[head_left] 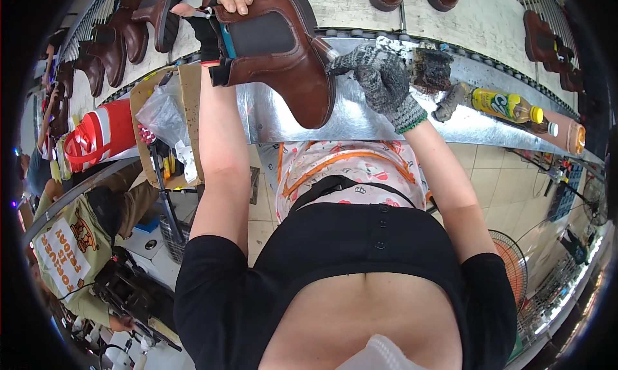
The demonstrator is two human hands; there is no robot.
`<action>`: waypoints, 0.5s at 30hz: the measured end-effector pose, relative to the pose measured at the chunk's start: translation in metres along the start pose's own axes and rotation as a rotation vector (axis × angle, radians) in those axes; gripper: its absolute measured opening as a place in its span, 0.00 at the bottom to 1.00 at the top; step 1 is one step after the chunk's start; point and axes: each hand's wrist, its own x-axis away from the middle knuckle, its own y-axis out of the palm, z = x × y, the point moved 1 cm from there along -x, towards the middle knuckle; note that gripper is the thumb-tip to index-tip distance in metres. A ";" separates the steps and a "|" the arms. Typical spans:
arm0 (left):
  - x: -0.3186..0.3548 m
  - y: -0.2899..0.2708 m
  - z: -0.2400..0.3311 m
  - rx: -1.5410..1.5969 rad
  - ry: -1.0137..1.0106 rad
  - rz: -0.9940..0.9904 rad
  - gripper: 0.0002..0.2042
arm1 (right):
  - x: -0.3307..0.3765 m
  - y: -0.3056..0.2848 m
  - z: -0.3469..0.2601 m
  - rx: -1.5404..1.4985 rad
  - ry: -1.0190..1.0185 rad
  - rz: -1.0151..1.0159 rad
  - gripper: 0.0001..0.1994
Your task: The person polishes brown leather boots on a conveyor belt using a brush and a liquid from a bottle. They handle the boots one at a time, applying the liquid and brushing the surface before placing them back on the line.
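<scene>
Boot (277, 54): smooth brown leather, ribbed grey side panel, teal edge at the opening, sole toward the right fingers, toe angled toward the wearer. Left hand (206, 36), in a black covering with bare fingertips, grasps the boot's shaft, fingers curled over its edge. Right hand (383, 80), in a grey knitted glove, is bent beside the sole; a small tube (326, 48) lies at its index fingertip. Whether these fingers grip the tube cannot be told. Just right of the gloved fingers: a dark, crusted block (431, 70), then a crumpled grey rag (452, 102). Beneath both hands: a shiny metal ledge (278, 120). Farther right: a yellow-labelled plastic bottle (505, 104). Left of the left fingers: a row of brown boots (132, 38).
</scene>
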 end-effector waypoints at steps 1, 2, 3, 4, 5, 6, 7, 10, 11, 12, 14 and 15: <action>0.001 -0.002 -0.001 0.001 0.000 0.015 0.44 | 0.001 0.001 0.002 -0.026 -0.003 0.007 0.12; 0.002 -0.004 -0.001 0.001 0.004 0.035 0.43 | 0.002 0.003 0.003 -0.053 -0.006 0.014 0.12; 0.004 -0.006 -0.002 0.006 0.011 0.051 0.43 | 0.004 0.004 0.004 -0.080 -0.009 0.021 0.12; 0.005 -0.007 -0.001 0.003 0.018 0.070 0.42 | 0.005 0.006 0.006 -0.104 -0.005 0.027 0.12; 0.006 -0.009 -0.001 0.003 0.026 0.097 0.41 | 0.007 0.009 0.007 -0.128 -0.001 0.033 0.12; 0.008 -0.010 0.000 0.001 0.034 0.114 0.41 | 0.009 0.010 0.007 -0.152 0.004 0.039 0.13; 0.010 -0.011 0.000 -0.001 0.046 0.142 0.40 | 0.011 0.009 0.005 -0.203 0.032 0.029 0.14; 0.012 -0.010 0.001 -0.027 0.097 0.291 0.38 | 0.017 0.007 0.003 -0.297 0.099 -0.010 0.16; 0.012 -0.006 0.003 -0.074 0.117 0.492 0.37 | 0.021 0.007 0.007 -0.292 0.108 -0.029 0.18; 0.010 -0.001 0.002 -0.102 0.103 0.559 0.38 | 0.025 0.008 0.009 -0.286 0.118 -0.047 0.19; 0.004 0.012 0.003 -0.149 0.116 0.597 0.36 | 0.029 0.010 0.009 -0.377 0.152 -0.042 0.22; 0.004 0.010 0.004 -0.174 0.128 0.619 0.35 | 0.032 0.011 0.009 -0.423 0.170 -0.039 0.23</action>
